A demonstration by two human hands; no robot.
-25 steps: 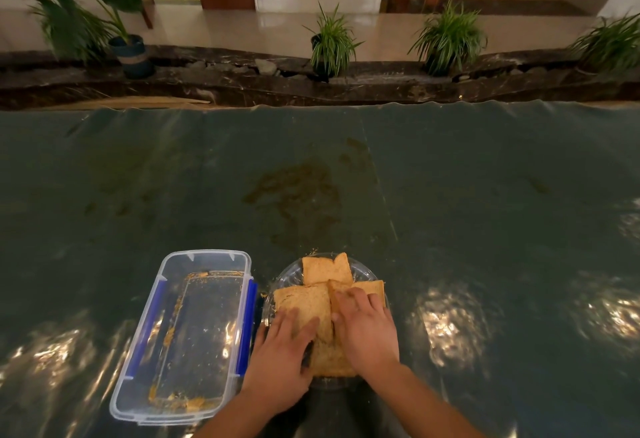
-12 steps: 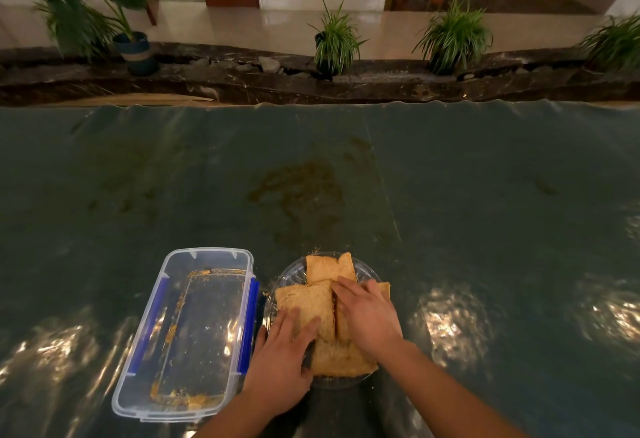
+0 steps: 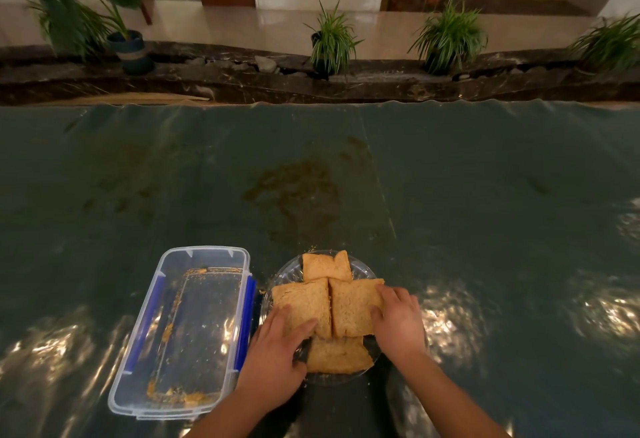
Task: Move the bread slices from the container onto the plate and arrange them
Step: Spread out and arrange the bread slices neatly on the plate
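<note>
Four bread slices [image 3: 353,309] flat on plate [image 3: 289,273] — long axes away — fingers [image 3: 393,295] spread atop

A dark green table cover [image 3: 450,177] carries a brownish stain [image 3: 294,188], with potted plants [image 3: 330,44] beyond its far edge.

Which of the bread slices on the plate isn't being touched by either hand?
The far slice at the plate's back edge. The left hand and right hand rest on the middle slices.
</note>
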